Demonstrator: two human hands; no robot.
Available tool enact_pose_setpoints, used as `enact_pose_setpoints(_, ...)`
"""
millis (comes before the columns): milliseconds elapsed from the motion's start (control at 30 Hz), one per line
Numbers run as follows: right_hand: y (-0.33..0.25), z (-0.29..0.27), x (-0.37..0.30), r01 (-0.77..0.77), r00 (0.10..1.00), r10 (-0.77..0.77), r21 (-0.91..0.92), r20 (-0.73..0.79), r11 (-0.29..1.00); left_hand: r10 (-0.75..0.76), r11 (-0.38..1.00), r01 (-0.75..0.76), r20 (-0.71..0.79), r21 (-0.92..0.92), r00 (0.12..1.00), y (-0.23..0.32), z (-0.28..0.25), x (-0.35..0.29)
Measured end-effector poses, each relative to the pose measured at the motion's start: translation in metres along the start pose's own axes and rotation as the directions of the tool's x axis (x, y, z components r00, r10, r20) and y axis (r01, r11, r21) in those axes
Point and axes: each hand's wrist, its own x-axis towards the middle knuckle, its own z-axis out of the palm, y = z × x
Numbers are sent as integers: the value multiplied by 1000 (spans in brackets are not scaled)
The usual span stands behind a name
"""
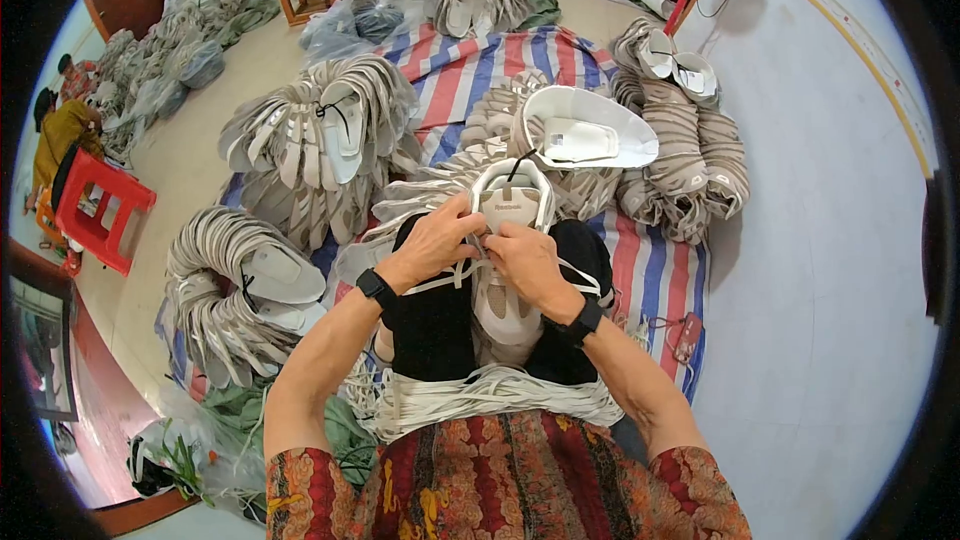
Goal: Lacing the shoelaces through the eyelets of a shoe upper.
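Between my black-clad knees rests a beige and white shoe upper (508, 315), its tongue pointing away from me. A white shoelace (582, 275) trails from the eyelet area out to both sides over my legs. My left hand (437, 243) is closed in a pinch on the lace at the left of the throat. Close against it, my right hand (530, 262) also pinches the lace, with fingertips almost touching those of the left. The exact eyelets are hidden behind my fingers. A bundle of white laces (495, 398) lies across my lap.
Tied bundles of shoe uppers (310, 130) surround me on a striped sheet (460, 75). A white oval dish (588, 128) sits on one pile ahead. A red stool (100, 208) and a seated person (65, 140) are at left. Green and clear bags (235, 430) lie at lower left.
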Motion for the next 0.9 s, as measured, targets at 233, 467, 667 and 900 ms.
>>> enact_pose_setpoints(233, 6, -31, -6, 88, 993, -95, -106, -66, 990, 81, 997, -81, 33, -1, 996, 7, -9, 9)
enact_pose_setpoints(467, 43, -58, -40, -358, 933, 294, 633, 208, 687, 286, 958, -282, -169, 49, 943, 32, 24, 41)
enact_pose_setpoints(667, 59, -29, -41, -445, 895, 287, 738, 342, 507, 239, 967, -221, -160, 124, 958, 38, 40, 41)
enact_pose_setpoints(900, 65, -22, -39, -349, 937, 209, 735, 279, 581, 216, 963, -193, -107, 189, 970, 38, 45, 40)
